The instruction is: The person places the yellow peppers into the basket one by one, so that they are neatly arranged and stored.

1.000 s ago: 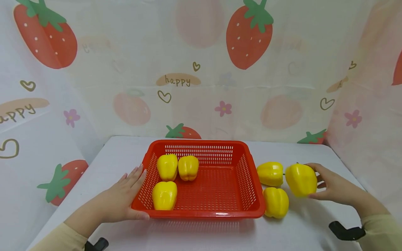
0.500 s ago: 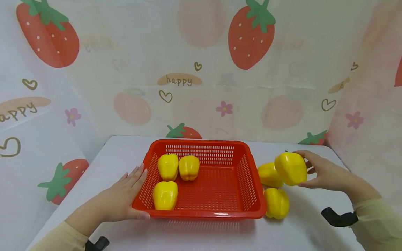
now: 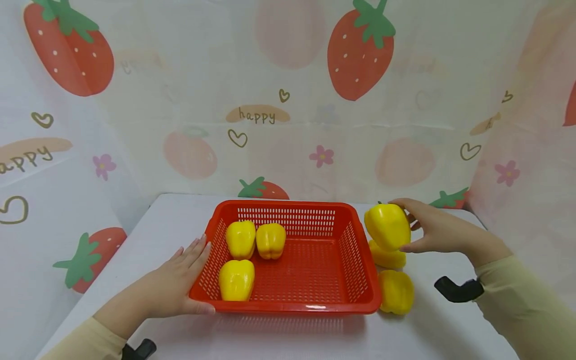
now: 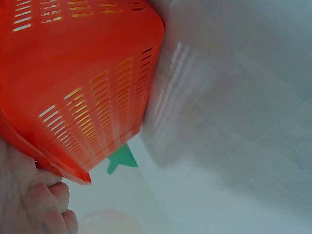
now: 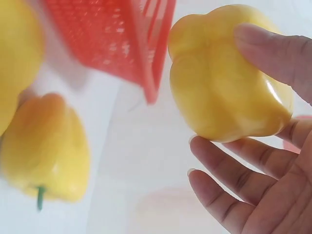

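My right hand [image 3: 438,230] holds a glossy yellow bell pepper [image 3: 387,227] between thumb and fingers, raised beside the right rim of a red plastic basket [image 3: 371,285]. In the right wrist view the thumb lies across this pepper [image 5: 214,83], with fingers beneath it. On the basket's left edge rests my left hand [image 3: 173,282], fingers extended along the side and thumb at the front corner. Three more yellow peppers [image 3: 236,281] sit in the basket's left part. Outside its right wall lie two others, one partly hidden behind the held pepper [image 3: 388,258] and one nearer the front [image 3: 396,291].
The basket stands mid-table on a white tabletop [image 3: 265,340]. Behind and at both sides hangs a pale cloth backdrop [image 3: 288,165] printed with strawberries, hearts and flowers. A black curved piece [image 3: 459,290] sits at the right wrist, another [image 3: 139,350] at the left.
My right hand has carried its pepper up and leftward, from right of the two loose peppers to above the rear one, near the basket rim. The left hand and basket stay put.
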Demonstrator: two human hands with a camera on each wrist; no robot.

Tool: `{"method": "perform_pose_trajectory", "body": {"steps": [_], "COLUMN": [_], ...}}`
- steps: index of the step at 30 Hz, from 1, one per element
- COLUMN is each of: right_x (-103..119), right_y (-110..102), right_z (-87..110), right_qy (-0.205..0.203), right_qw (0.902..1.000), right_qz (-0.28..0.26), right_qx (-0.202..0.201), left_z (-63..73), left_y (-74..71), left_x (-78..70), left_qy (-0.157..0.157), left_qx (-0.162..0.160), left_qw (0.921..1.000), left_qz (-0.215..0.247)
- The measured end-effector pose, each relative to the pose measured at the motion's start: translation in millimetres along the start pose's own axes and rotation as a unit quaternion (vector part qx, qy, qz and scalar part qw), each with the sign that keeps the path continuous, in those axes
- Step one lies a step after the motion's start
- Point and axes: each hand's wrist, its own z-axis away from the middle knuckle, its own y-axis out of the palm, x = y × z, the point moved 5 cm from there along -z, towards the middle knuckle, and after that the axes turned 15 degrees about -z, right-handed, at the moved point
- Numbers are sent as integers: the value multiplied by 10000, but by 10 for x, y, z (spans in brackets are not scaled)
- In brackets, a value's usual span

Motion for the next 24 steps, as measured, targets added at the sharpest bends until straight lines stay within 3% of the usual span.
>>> {"method": "perform_pose_trajectory", "body": {"steps": [24], "right_x": [466], "right_y": [422], "right_z": [-610], "right_qy": [-603], "right_qw": [9944], "right_qz": [-593], "right_qx": [632], "left_z": [-12], "left_y": [21], "left_x": [12], "left_qy": [-13], "left_qx": [18], "left_qw": [10000], "left_qz": [20]}}
